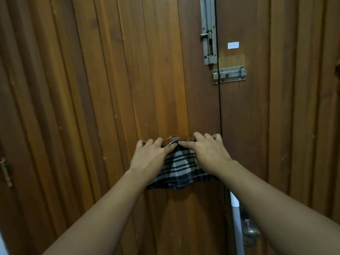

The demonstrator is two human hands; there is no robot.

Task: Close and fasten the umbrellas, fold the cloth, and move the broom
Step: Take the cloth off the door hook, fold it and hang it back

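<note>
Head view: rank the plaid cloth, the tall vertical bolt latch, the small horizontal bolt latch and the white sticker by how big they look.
Largest to smallest:
1. plaid cloth, partly hidden by both hands
2. vertical bolt latch
3. horizontal bolt latch
4. white sticker

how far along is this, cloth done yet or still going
Still going. Both hands are on the checked cloth against the wooden door: the left hand and right hand pinch its top edge near a small hook. The cloth looks bunched, not neatly folded. No umbrellas are in view, so those steps cannot be judged. A white pole at lower right may be the broom.
</note>
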